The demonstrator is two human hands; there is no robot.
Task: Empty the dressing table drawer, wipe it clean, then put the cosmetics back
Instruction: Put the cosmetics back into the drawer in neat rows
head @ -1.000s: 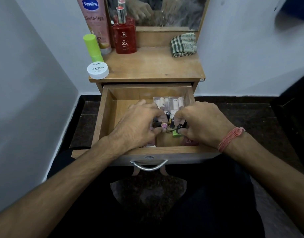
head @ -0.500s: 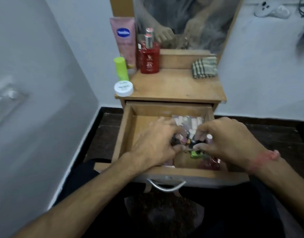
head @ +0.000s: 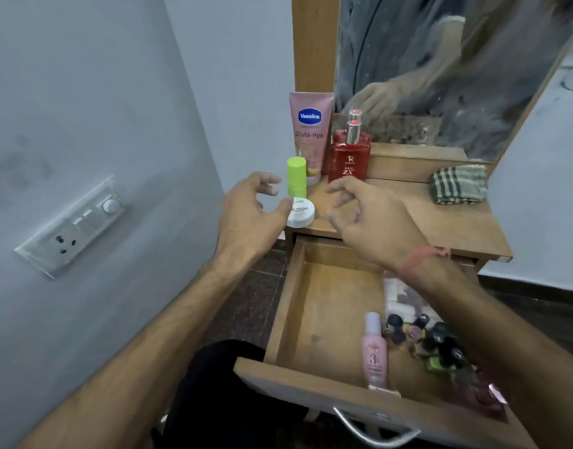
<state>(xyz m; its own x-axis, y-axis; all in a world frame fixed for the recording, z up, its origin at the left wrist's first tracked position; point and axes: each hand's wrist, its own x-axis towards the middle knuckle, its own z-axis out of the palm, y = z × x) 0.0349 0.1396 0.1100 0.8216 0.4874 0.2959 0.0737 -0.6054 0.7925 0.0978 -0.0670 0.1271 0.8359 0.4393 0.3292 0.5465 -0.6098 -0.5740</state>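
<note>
The low white round nail-polish jar (head: 300, 214) stands just right of the left hand (head: 250, 211), nearer than the right hand (head: 371, 218); all fingers are spread, nothing grasped.

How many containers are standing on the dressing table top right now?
4, all at its back left corner: a pink tube against the mirror frame, a red bottle beside it, a green stick in front, and a white jar at the front edge.

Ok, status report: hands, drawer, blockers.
Left hand and right hand open, empty, above tabletop. Drawer open, nail polish bottles inside. White jar near left fingers.
</note>
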